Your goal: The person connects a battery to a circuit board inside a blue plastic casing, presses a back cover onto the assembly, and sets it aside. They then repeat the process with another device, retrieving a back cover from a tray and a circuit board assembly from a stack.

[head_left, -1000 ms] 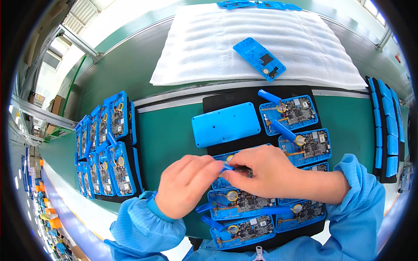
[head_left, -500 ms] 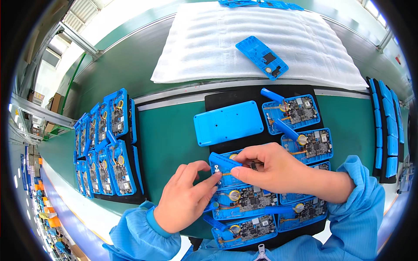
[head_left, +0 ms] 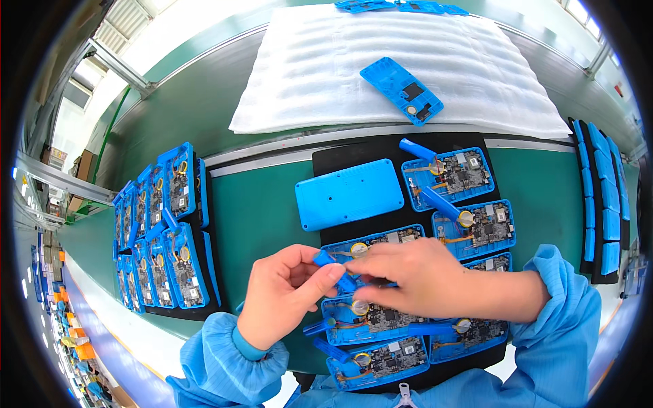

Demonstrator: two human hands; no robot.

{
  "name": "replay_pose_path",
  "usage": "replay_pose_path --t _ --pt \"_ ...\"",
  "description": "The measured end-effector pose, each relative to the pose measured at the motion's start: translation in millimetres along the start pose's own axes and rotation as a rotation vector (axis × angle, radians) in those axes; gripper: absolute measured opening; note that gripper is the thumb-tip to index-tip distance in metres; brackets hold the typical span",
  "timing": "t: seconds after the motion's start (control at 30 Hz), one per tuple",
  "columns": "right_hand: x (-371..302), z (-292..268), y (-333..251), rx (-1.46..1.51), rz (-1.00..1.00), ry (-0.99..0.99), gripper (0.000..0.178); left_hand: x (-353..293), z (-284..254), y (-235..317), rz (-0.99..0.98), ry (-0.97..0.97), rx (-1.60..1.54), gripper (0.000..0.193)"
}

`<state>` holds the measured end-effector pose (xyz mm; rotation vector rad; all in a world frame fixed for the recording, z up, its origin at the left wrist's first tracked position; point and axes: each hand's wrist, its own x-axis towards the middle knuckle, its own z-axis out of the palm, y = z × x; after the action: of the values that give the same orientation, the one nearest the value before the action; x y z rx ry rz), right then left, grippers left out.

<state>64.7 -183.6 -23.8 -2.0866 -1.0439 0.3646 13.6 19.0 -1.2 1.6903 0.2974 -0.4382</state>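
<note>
My left hand [head_left: 282,292] is closed, thumb and fingers pinching a blue cylindrical battery [head_left: 324,259] at its upper end. The battery is tilted above an open blue plastic case [head_left: 345,239] that holds a circuit board and a round coin cell [head_left: 359,249]. My right hand [head_left: 408,268] reaches across this case with its fingers bent and closed beside the battery. What lies between those fingertips is hidden. Just nearer to me is another open case [head_left: 347,334] with a circuit board, and its own blue battery sticks out at the left.
Several more open cases [head_left: 469,173] lie on a black mat [head_left: 354,151], beside a closed blue cover [head_left: 348,194]. Rows of similar cases [head_left: 160,251] stand at left, and blue parts [head_left: 598,183] at right. White foam [head_left: 306,75] bears a blue half-shell [head_left: 401,90].
My left hand has moved up and taken hold of the battery, which has tilted more steeply. My right fingers have shifted down along it. The whole view has shifted slightly.
</note>
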Motion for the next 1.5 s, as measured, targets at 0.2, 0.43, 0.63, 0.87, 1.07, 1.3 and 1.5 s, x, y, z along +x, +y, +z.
replay_pose_path --t 0.2,0.43,0.63,0.87,1.07,1.3,1.5 --pt "-3 -2 15 -0.064 -0.002 0.067 0.007 -5 0 -2 -0.019 0.073 0.076 0.026" --pt "2 8 8 -0.199 -0.008 0.058 0.009 -5 1 -5 0.047 0.115 0.137 0.031" --pt "9 5 1 -0.223 0.071 -0.021 0.011 -3 1 -12 0.069 0.099 0.132 0.031" --pt "17 2 -7 -0.265 0.202 -0.168 0.015 -5 3 -15 0.122 0.097 0.157 0.036" --pt "12 4 2 -0.219 0.083 -0.136 0.013 -5 1 -18 0.143 0.074 0.199 0.035" --pt "3 -1 16 -0.194 -0.23 -0.124 0.031 -4 -1 -18 0.092 0.052 0.072 0.038" --pt "-1 -2 19 -0.207 -0.241 -0.133 0.031 -3 -1 -17 0.06 0.048 0.028 0.039"
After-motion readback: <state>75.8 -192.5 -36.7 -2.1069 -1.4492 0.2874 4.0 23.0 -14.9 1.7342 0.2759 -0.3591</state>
